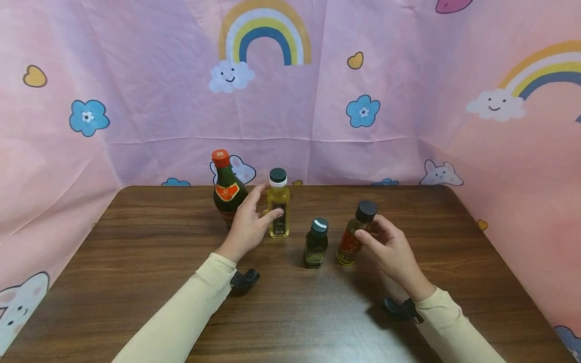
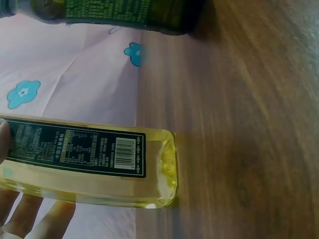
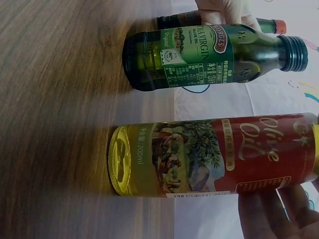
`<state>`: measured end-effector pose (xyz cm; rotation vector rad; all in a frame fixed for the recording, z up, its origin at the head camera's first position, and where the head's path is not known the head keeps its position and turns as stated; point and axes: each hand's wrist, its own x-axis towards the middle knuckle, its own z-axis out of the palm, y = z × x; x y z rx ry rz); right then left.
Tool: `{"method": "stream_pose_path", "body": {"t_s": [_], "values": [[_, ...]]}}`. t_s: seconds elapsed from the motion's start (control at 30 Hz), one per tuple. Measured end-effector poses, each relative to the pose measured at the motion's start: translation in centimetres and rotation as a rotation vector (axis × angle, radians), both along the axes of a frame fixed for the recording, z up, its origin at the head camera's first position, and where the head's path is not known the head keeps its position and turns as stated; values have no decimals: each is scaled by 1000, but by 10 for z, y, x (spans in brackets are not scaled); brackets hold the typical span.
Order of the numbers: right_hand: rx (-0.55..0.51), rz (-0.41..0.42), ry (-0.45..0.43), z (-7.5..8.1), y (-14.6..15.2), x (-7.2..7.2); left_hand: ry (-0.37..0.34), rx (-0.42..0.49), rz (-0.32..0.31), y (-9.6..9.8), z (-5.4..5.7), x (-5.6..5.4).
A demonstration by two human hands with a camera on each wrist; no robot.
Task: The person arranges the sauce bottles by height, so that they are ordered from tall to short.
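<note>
Head alone shows caps (image 1: 278, 175) on yellow bottle (image 1: 279, 225) held in left grip (image 1: 247, 225), red-labelled bottle (image 1: 349, 244) in right grip (image 1: 394, 252)

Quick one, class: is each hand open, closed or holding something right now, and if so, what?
Left hand: holding the green-capped bottle of yellow oil.
Right hand: holding the red-labelled bottle.

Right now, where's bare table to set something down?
Free: table left of red-capped bottle; between left sleeve and right sleeve; right of right fingers. Crowded: mid-table, with yellow bottle, small green bottle, red-labelled bottle, left fingers.
</note>
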<state>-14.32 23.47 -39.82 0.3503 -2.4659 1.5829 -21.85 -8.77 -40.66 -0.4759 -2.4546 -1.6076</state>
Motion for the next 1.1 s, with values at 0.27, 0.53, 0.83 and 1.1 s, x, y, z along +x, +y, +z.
{"method": "stream_pose_path", "body": {"t_s": [0.27,0.53,0.83,1.1], "values": [[14,-3,-7,3,-2,1,-6,-50,-35,-3,3,1],[-2,-9,17,2,-2,1,-21,-62,-40,-3,3,2],[-16,-7,42,1,-1,1,-15,-65,-25,-2,0,1],[-49,-11,52,2,-1,1,-23,-52,-33,-2,3,2]]}}
